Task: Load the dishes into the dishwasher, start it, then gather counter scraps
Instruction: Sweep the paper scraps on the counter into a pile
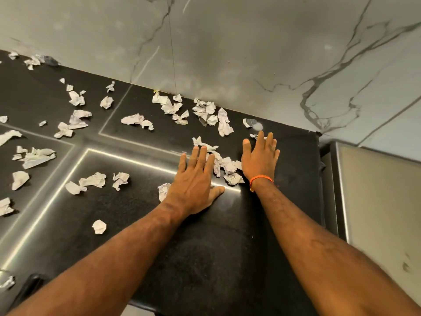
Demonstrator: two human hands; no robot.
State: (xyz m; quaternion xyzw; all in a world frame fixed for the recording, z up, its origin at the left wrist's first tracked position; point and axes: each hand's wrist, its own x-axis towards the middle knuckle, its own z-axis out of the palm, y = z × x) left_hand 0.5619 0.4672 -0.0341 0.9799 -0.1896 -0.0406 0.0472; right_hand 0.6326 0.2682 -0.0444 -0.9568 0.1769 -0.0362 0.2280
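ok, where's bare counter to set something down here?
Bare: the near strip of black counter between the two forearms, and right of the right hand up to the counter's edge. Crowded: paper scraps between the hands, along the wall and leftwards.

Dim, glare streaks on the counter [205, 247], edges warped.

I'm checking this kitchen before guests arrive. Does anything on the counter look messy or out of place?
Yes. Crumpled paper scraps lie scattered across most of the black counter, thickest along the marble wall. The left hand and right hand rest flat, bracketing a small cluster. Nothing looks spilled or broken.
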